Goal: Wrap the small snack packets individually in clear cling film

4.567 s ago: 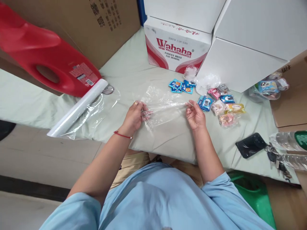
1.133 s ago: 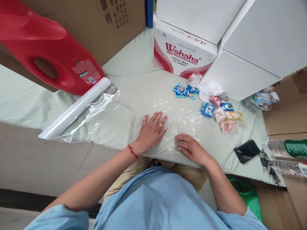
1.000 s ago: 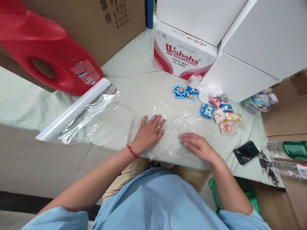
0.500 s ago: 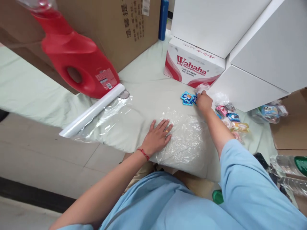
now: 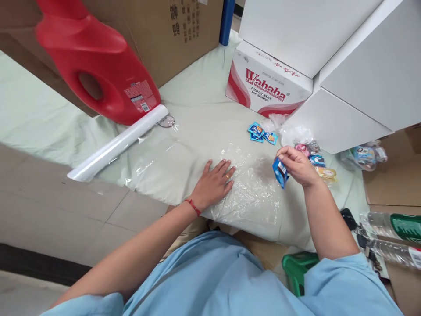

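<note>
My left hand point(image 5: 214, 182) lies flat, fingers spread, on the left part of a sheet of clear plastic film point(image 5: 253, 193) spread over the cloth. In my right hand point(image 5: 297, 164) a small blue packet point(image 5: 280, 172) is pinched between thumb and fingers, held above the film's right side. Beyond the film, several similar blue packets point(image 5: 256, 130) lie in a small cluster. A roll of clear film point(image 5: 120, 142) rests to the left, its loose end trailing on the cloth.
A red jug point(image 5: 112, 74) and a brown carton point(image 5: 184, 39) stand at the left back. A Wahaba-style water box point(image 5: 263, 87) and white boxes point(image 5: 355, 105) stand at the right back. Wrapped snacks point(image 5: 317, 160), plastic bottles point(image 5: 378, 224) and a green stool point(image 5: 297, 265) are at the right.
My right hand has picked up a blue packet from beside the cluster and brought it back toward me, over the film. My left hand stays flat in place. The view has shifted slightly.
</note>
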A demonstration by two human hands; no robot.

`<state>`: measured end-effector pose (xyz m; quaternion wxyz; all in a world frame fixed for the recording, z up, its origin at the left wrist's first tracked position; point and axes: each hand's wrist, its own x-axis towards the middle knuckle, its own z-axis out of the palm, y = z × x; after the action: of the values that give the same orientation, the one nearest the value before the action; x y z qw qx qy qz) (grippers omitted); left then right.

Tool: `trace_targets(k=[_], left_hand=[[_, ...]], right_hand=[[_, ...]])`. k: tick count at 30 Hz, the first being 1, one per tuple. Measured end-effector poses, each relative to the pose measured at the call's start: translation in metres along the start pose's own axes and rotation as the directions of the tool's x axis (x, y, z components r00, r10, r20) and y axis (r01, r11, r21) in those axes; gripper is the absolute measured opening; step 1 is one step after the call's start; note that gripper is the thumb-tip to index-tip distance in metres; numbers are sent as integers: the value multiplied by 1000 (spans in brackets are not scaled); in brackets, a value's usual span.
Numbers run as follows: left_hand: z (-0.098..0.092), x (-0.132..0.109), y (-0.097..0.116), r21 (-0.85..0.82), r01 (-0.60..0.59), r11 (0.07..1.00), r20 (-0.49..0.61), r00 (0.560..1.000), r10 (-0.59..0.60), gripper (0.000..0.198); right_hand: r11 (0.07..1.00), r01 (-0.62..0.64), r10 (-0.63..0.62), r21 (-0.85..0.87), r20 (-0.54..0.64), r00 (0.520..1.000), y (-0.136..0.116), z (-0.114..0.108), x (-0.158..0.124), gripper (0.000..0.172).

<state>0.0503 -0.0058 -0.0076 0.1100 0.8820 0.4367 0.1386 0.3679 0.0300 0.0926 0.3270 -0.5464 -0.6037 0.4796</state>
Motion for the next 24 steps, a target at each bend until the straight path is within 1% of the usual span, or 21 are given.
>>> trace_targets(k=[1,3,5,7,9,11,12,14,16,18,21,23,24], left_hand=[[0,0,0,2,-1,1000,-4,1000,1,52],[1,0,0,7,-3,1000,-9,1000,3,52],[1,0,0,16,-4,1000,-13,1000,5,52],[1,0,1,25,-5,1000,-16,1000,5,52],[1,0,2,31,0,1000,-18,1000,0,52],[1,0,2,35,10,999,-19,1000,-9,52],[1,0,2,35,12,999,-19,1000,-12,52],[1,-1,2,31,12,999,-20,1000,-11,52],[1,-1,2,22,10,1000,-24,1000,-9,52],[1,-1,1,12,7,1000,-30,1000,-7,52],[2,-1,0,1,1,1000,-32,999,-1,53],[2,0,0,-2,0,1000,-31,1000,-1,53],[2,0,0,-2,1,1000,-30,1000,-1,54]], right_hand=[[997,15,-7,-80,99,995,-3,7,-5,30],[964,96,-25,-246,275,961,-6,26,-6,24],[908,177,-18,-380,386,922,-3,50,-1,18],[835,212,18,-508,410,912,1,72,6,20],[747,229,21,-624,367,930,5,90,10,23],[678,238,-26,-696,300,953,7,99,8,24],[657,250,-58,-711,283,957,8,101,4,27],[625,286,-95,-726,293,951,11,100,-8,38],[584,323,-92,-745,334,938,16,97,-23,47],[562,336,-82,-756,353,932,22,93,-37,48],[603,369,-123,-707,375,919,31,86,-44,44],[651,398,-170,-646,387,906,36,77,-36,40],[668,391,-190,-634,363,912,38,70,-26,38]])
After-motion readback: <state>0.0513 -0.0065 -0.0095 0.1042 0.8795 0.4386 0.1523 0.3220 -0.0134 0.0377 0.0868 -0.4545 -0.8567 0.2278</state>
